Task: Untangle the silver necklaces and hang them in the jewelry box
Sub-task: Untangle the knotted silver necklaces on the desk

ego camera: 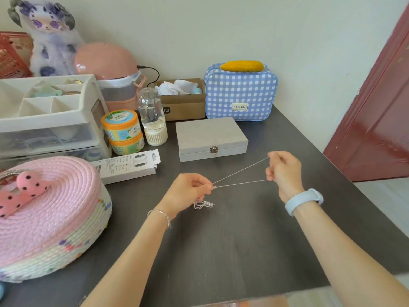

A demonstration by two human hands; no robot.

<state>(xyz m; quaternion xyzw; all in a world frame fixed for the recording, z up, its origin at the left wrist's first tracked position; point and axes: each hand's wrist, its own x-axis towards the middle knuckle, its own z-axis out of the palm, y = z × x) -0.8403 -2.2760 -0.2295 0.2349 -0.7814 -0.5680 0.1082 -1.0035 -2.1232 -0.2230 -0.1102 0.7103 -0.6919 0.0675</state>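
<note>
Thin silver necklaces [240, 178] stretch as two taut strands between my hands above the dark table [232, 240]. My left hand [188, 191] pinches the chains where the strands meet, and a tangled bunch [203, 205] dangles below its fingers. My right hand [284, 171], fingers curled, holds the far ends of both strands. The grey jewelry box [211, 138] sits closed and latched just beyond my hands.
A pink woven basket [48, 218] fills the near left. A white flat package [128, 166], stacked orange jars [122, 131], a clear bottle [152, 116] and a drawer organizer [51, 116] stand left of the box. A blue checked bag [241, 94] and cardboard box [183, 103] stand behind. The table's edge runs on the right.
</note>
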